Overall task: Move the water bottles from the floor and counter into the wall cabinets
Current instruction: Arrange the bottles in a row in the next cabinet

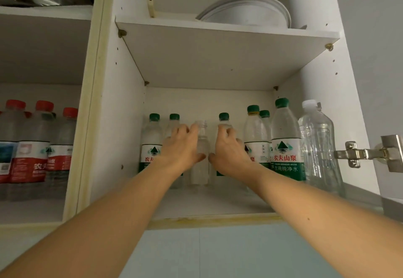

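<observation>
Left hand (182, 144) and right hand (226, 146) grip separate bottles.

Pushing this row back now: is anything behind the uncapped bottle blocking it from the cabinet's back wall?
Nothing visible. The uncapped bottle stands between the left hand and right hand, bare wall showing behind its neck; lower down is hidden.

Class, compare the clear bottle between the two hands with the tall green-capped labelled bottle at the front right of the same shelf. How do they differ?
The clear unlabelled plastic bottle has no cap, its neck open; the tall green-capped labelled plastic bottle is sealed. The first is bare; the second wears a white-and-green label. The first stands further back, the left hand and right hand flanking it; the second stands untouched. Both are upright, transparent.
</observation>
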A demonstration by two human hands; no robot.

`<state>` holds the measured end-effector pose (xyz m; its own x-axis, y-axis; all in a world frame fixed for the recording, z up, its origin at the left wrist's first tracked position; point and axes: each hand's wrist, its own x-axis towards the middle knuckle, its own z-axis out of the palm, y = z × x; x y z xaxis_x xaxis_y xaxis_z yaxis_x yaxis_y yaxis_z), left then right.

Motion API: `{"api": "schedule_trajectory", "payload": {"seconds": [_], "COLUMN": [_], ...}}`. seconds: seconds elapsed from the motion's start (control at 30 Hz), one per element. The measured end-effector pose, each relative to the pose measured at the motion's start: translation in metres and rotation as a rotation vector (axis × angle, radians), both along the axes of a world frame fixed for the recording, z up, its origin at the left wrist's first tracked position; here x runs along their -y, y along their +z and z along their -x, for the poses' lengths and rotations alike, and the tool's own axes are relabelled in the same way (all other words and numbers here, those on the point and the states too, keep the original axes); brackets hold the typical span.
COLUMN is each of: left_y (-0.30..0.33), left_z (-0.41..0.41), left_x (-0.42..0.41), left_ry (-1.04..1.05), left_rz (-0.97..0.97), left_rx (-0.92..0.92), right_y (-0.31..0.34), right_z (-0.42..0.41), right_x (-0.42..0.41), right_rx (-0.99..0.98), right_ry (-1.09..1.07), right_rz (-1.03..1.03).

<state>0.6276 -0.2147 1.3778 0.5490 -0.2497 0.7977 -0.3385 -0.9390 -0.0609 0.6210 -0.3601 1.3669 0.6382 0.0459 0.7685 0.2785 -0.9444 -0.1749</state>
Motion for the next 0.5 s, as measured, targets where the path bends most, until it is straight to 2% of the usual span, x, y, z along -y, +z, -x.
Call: {"api": "schedule_trajectory", "payload": {"seconds": [0.13,0.33,0.5], "left_y": [0.011,0.027,0.013], "left_z": [-0.028,-0.054,-0.069], "left_x": [0.007,0.002,-0.001], "left_ry": [0.062,0.191,0.057], "left_rz": [-0.098,-0.337,-0.267], "left_rx": [-0.111,-0.056,-0.097], "right_y": [0.0,-0.008,-0.011], "right_z": [-0.008,-0.016,-0.012], "right_x": [0.004,0.014,0.012], "right_rx": [-0.023,-0.091,-0.085], "right_ry": [0.045,0.056,-0.025], "right_rz": [-0.093,-0.159,0.0]}}
